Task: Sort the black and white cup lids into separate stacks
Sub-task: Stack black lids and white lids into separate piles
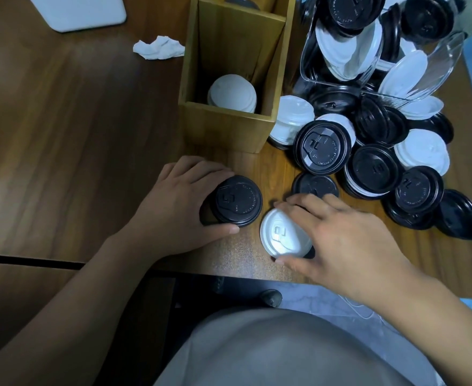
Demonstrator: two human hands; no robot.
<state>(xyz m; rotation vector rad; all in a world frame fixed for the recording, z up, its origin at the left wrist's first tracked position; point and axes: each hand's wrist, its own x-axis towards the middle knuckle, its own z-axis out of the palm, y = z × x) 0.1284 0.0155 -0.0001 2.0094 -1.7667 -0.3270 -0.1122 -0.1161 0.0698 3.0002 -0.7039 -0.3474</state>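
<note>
Over your lap, right hand pinches a white lid, left hand grips the black stack, but the mixed pile mostly awaits sorting.

Café-style work counter: wood-grain tabletop, wooden lid holder, clear tub, heaps of cup lids.

The left hand and right hand are bare, the nails short, and the left forearm and right forearm run uncovered to the frame's edge. A light grey garment of smooth, unpatterned cloth covers the lap, rounded over the knee. Just beyond it shows a small dark rounded shape, perhaps a shoe's toe, too dim to tell
</note>
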